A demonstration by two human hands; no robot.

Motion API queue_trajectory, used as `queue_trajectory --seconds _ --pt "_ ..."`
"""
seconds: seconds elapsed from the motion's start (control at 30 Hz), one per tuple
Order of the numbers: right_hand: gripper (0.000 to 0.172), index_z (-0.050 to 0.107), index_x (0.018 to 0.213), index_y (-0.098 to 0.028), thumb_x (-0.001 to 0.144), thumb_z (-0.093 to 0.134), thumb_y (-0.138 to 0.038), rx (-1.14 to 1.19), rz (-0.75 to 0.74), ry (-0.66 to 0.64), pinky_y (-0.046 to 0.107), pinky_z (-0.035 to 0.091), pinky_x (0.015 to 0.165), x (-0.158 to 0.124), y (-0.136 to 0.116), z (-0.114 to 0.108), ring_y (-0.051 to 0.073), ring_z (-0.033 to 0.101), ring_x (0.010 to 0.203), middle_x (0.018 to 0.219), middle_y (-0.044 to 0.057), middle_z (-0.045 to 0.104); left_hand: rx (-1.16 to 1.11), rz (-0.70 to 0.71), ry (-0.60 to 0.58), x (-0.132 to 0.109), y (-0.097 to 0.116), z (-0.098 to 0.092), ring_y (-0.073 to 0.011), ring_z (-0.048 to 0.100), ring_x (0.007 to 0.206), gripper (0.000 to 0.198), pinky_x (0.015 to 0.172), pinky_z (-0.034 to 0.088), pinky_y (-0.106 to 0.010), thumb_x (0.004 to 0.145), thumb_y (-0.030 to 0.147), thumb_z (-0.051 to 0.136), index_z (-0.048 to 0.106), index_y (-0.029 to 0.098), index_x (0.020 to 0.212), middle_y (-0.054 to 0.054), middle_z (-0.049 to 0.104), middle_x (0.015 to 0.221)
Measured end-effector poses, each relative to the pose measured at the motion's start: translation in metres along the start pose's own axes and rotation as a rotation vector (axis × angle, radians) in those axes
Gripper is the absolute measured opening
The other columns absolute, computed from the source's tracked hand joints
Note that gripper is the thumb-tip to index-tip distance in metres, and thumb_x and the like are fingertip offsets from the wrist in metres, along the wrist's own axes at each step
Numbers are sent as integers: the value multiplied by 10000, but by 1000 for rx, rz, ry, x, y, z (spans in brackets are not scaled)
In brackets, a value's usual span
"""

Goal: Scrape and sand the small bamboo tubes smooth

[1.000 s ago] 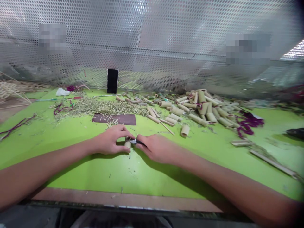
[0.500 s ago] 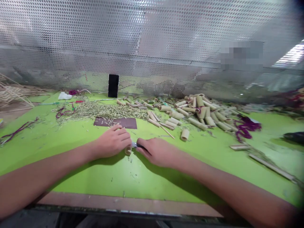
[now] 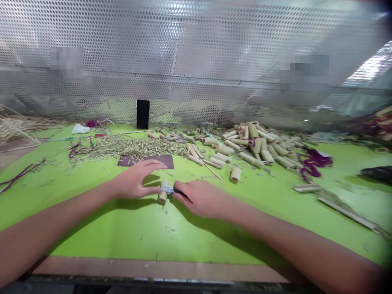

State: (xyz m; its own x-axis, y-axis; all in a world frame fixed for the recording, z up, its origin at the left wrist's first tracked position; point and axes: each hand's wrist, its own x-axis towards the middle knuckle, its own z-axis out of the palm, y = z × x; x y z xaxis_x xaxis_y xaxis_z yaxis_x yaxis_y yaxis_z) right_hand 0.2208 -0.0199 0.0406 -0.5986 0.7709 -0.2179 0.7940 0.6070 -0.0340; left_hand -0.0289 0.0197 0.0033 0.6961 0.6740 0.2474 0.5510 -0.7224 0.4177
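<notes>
My right hand (image 3: 200, 198) is closed round the dark handle of a knife (image 3: 167, 189). Its flat silvery blade points left and lies across a short bamboo tube (image 3: 163, 197) on the green tabletop. Just left of that tube is my left hand (image 3: 139, 179), thumb and fingers spread apart, holding nothing. The thumb tip comes close to the tube; whether it touches cannot be made out. Beyond my left hand lies a dark brown sheet (image 3: 168, 161), partly covered by thin shavings (image 3: 131, 145).
Cut bamboo pieces (image 3: 260, 145) form a heap at the back right, and one loose piece (image 3: 235, 174) lies nearer. Purple yarn (image 3: 315, 163) sits beside the heap. A phone (image 3: 143, 114) stands against the perforated metal screen (image 3: 190, 53). Bamboo strips (image 3: 347, 214) lie right.
My left hand has opened and let go of the bamboo tube, drawing slightly left. The tube and blade are now more exposed. The whole view has shifted slightly.
</notes>
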Motion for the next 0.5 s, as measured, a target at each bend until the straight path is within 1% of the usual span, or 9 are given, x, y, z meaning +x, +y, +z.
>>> queue_trajectory --seconds 0.07,0.13,0.17,0.23,0.33,0.43,0.5 --pt "317 647 1077 -178 1068 401 -377 -19 9 2 301 267 547 0 -2 -1 214 640 637 806 80 738 -131 -6 -60 0 10 6 -289 641 1205 665 1020 511 -444 860 498 750 532 221 1424 -113 648 1368" --pt "330 649 1099 -178 1068 390 -380 -36 38 5 309 289 555 1 -5 -2 235 658 657 815 90 746 -196 -33 -73 1 15 10 -279 689 1105 676 960 541 -426 814 462 793 550 214 1394 -98 711 1257" --pt "336 648 1114 -176 1070 381 -375 -44 63 7 312 302 561 3 -6 -2 245 668 672 823 96 750 -202 -38 -64 1 15 12 -281 691 1095 665 954 543 -428 808 448 793 557 212 1383 -96 717 1244" --pt "346 641 1144 -169 1076 362 -363 -61 117 16 317 322 573 7 -9 -3 256 688 706 855 110 758 -183 -21 -32 2 15 14 -294 676 1127 653 974 536 -444 807 440 781 558 209 1376 -108 700 1281" --pt "349 626 1169 -166 1085 349 -361 -76 139 26 321 327 575 13 -12 -3 260 705 741 906 121 766 -171 -5 15 2 16 17 -304 661 1153 629 986 534 -451 807 436 777 569 208 1355 -119 676 1316" --pt "351 623 1167 -160 1086 349 -363 -81 129 24 328 311 557 15 -12 -3 262 698 728 894 118 766 -242 -104 23 3 22 19 -290 696 1045 664 886 573 -415 725 434 855 607 196 1294 -108 714 1214" --pt "355 625 1158 -158 1087 346 -366 -82 123 25 328 300 550 15 -11 -3 256 690 713 877 112 764 -292 -187 26 4 27 20 -285 706 995 652 856 580 -412 684 406 881 633 182 1243 -103 729 1156"
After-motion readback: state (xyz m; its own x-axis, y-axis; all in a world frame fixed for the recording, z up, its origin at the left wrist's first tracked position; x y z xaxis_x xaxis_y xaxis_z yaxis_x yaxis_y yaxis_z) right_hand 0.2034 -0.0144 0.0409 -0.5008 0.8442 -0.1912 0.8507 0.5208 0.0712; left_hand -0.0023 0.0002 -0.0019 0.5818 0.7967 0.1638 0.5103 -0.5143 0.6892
